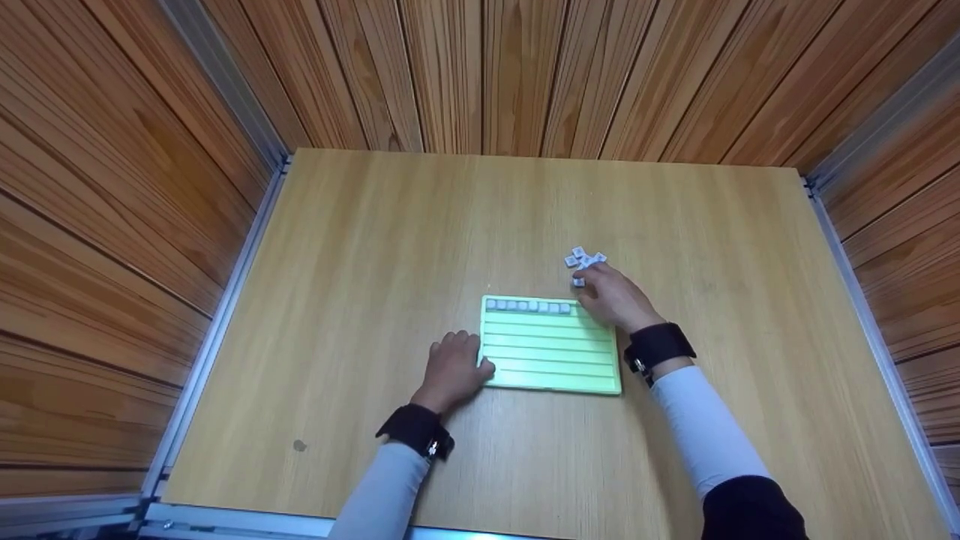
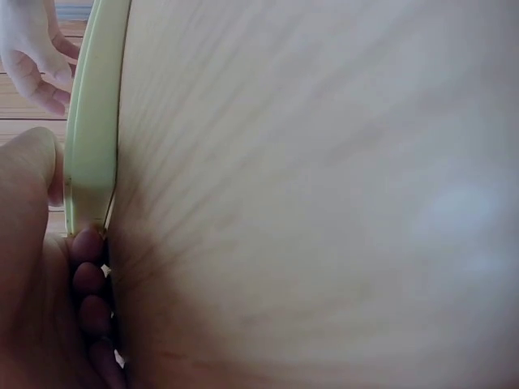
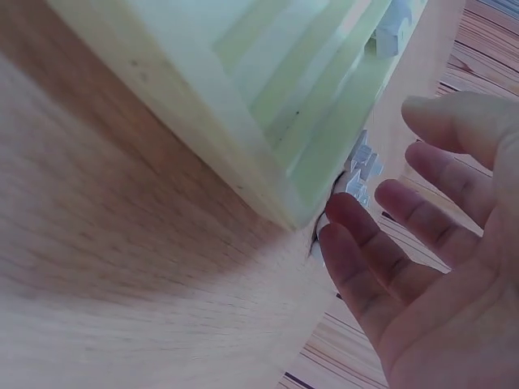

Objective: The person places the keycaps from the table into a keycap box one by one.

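Note:
A light green tray with several long grooves lies on the table, a row of small white cubes filling part of its top groove. My left hand holds the tray's left edge, thumb over the rim and fingers against the side. Over the tray's top right corner reaches my right hand, beside a loose cluster of small white cubes with dark marks on their faces. In the right wrist view the fingers are spread and loosely bent, with nothing between thumb and fingers. Part of the cluster is hidden behind this hand.
The wooden table is bounded by plank walls at the back and both sides, with metal rails along the side edges. A small dark spot marks the table at the front left.

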Action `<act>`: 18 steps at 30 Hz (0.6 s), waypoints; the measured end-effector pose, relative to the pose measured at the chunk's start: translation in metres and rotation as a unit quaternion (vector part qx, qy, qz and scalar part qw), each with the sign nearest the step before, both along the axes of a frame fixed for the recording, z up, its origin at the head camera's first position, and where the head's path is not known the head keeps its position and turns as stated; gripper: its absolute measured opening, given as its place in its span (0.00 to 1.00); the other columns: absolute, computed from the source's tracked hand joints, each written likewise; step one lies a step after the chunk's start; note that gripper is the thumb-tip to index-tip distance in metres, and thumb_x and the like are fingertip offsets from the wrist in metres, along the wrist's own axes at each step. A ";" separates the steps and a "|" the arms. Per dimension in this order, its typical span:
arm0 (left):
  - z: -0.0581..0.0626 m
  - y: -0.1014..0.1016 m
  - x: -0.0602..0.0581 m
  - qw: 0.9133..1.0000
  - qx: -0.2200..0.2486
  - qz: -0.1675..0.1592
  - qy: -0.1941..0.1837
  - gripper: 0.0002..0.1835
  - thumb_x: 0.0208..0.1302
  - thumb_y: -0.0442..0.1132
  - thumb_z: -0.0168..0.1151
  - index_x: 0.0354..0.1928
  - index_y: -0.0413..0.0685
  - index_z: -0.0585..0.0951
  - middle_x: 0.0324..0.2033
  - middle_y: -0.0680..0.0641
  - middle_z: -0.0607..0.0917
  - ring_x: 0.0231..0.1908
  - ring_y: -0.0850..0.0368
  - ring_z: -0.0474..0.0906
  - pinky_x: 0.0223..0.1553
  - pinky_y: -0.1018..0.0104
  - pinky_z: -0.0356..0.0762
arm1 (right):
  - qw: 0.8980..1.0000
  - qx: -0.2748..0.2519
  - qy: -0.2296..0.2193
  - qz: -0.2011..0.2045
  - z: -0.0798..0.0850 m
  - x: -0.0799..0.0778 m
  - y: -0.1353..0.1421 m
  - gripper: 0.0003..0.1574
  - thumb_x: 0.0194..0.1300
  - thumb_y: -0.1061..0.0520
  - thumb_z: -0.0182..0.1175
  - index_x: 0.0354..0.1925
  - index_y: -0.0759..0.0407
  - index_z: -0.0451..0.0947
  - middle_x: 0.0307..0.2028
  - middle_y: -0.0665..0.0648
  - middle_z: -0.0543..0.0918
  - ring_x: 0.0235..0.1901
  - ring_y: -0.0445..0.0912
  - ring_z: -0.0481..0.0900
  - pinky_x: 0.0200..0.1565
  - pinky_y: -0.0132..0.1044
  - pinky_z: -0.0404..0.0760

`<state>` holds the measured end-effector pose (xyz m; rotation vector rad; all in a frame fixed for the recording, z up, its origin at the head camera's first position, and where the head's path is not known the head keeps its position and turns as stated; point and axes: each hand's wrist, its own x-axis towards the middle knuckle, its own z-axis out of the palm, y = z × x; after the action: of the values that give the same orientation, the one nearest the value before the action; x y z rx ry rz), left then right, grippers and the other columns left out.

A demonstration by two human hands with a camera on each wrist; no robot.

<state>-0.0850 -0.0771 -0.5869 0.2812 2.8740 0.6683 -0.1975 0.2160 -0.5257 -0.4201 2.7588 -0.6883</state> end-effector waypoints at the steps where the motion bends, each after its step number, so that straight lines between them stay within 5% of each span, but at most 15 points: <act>1: 0.000 0.000 0.000 1.000 0.001 0.000 0.001 0.11 0.59 0.49 0.56 0.34 0.50 0.74 0.31 0.51 0.70 0.36 0.51 0.64 0.39 0.57 0.61 | 1.000 0.001 -0.001 0.006 0.000 -0.001 -0.001 0.25 0.72 0.55 0.59 0.64 0.60 0.75 0.60 0.63 0.75 0.60 0.58 0.74 0.59 0.55 0.73; 18: -0.003 0.001 0.002 1.000 0.008 0.000 0.019 0.10 0.58 0.49 0.55 0.31 0.50 0.73 0.29 0.52 0.69 0.34 0.52 0.64 0.37 0.57 0.60 | 0.997 0.038 0.010 0.068 -0.007 -0.016 -0.009 0.18 0.73 0.57 0.58 0.57 0.59 0.81 0.60 0.63 0.78 0.62 0.62 0.73 0.63 0.56 0.69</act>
<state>-0.0829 -0.0758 -0.5895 0.3001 2.9059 0.6947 -0.2134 0.2066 -0.5328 -0.5959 2.7338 -0.5462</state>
